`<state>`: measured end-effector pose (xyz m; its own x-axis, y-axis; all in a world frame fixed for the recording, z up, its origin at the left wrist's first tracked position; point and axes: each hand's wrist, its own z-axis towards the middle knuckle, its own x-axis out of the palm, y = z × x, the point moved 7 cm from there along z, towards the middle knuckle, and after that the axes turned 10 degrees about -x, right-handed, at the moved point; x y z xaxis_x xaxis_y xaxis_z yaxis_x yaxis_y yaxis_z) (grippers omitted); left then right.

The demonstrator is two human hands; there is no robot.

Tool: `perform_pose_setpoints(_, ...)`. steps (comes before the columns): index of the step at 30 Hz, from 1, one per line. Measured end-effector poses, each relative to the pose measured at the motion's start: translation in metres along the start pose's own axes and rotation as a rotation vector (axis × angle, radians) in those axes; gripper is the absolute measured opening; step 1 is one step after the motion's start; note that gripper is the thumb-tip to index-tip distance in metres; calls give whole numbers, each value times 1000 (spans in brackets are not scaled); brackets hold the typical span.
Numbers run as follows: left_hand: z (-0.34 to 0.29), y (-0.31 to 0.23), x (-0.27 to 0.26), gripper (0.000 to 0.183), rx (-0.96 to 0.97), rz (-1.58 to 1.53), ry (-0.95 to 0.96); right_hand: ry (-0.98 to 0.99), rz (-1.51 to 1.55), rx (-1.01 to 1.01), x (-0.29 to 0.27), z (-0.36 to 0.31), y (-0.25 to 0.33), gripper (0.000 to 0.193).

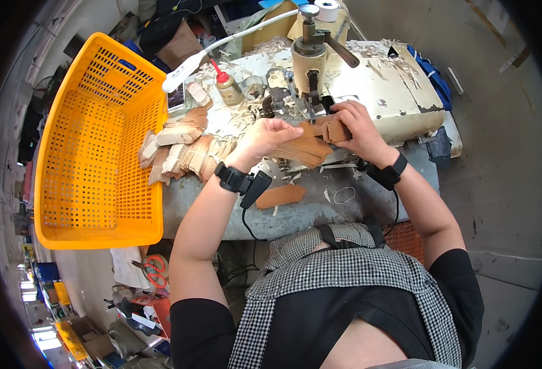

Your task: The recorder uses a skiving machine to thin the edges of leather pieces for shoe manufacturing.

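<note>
At the foot of a beige bench machine (pixel 308 64), my left hand (pixel 263 141) pinches the end of a brown leather piece (pixel 311 129) between thumb and fingers. My right hand (pixel 364 134) is closed around a small block of brown leather pieces (pixel 335 131) at the other end, close to the machine's presser. Just below both hands lies a fanned stack of brown leather strips (pixel 305 152). One single leather piece (pixel 281 196) rests flat on the grey worktop nearer to me. My right fingertips are partly hidden behind the leather.
A yellow plastic crate (pixel 44 160) stands at the left. Bundles of leather pieces (pixel 188 154) lie beside it. Behind them are a red-capped bottle (pixel 229 90) and a white lamp (pixel 185 71). Pale shavings (pixel 375 58) cover the machine bed. Orange-handled scissors (pixel 156 270) hang lower left.
</note>
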<state>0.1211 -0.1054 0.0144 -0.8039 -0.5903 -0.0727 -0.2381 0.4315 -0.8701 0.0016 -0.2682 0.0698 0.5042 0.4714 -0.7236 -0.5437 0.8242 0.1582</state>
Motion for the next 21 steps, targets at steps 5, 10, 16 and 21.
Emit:
perform_pose_setpoints(5, -6, -2, -7, 17, 16, -71, 56, -47, 149, 185, 2, -16, -17, 58)
perform_pose_setpoints(10, -7, 0, -18, 16, -52, 20, -100, -45, 152, 162, 0, -15, -17, 58)
perform_pose_setpoints(16, -10, -11, 7, 17, 28, 27, 23, 19, 57, 85, 1, -6, -6, 56)
perform_pose_setpoints(21, -2, 4, -13, 17, -10, 24, 31, -92, 228, 270, -2, -19, -19, 56)
